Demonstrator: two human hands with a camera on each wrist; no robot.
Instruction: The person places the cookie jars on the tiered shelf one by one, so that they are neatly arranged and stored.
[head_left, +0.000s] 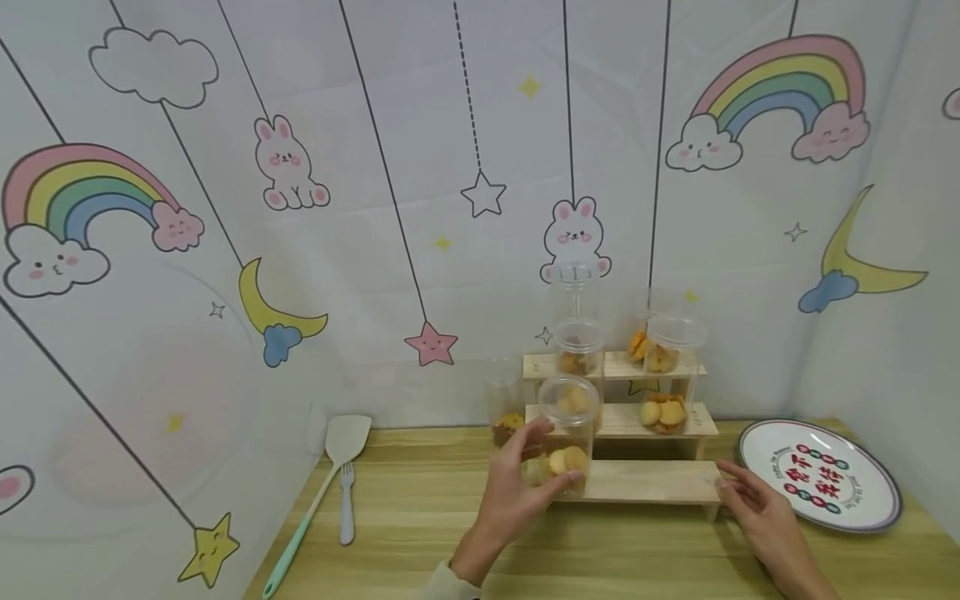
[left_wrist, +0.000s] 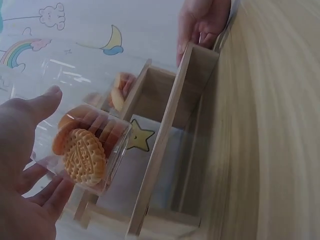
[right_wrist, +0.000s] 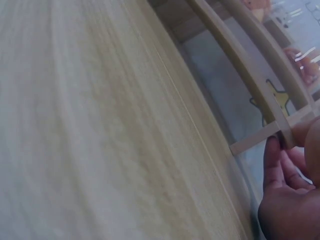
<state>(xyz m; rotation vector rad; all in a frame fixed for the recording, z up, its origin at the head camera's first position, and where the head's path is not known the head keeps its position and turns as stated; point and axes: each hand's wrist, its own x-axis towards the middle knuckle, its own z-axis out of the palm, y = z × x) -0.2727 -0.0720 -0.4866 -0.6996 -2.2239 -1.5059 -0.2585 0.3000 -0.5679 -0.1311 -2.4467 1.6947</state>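
My left hand (head_left: 516, 477) grips a clear plastic jar (head_left: 572, 429), its thumb on one side and fingers on the other. Round biscuits (left_wrist: 85, 155) lie in the bottom of this jar, one with a stamped pattern. In the head view the jar overlaps the left end of the lowest step of a three-step wooden stand (head_left: 648, 482). My right hand (head_left: 765, 521) pinches the right end of that step. In the right wrist view, its fingertips (right_wrist: 272, 150) are at the corner where board and leg meet.
Several more clear jars with biscuits, including one jar (head_left: 667, 375), stand on the upper steps, and another jar (head_left: 506, 400) is left of the stand. A printed plate (head_left: 862, 483) lies at right. A spatula (head_left: 307, 517) and a fork (head_left: 347, 504) lie at left. Printed cloth walls surround the table.
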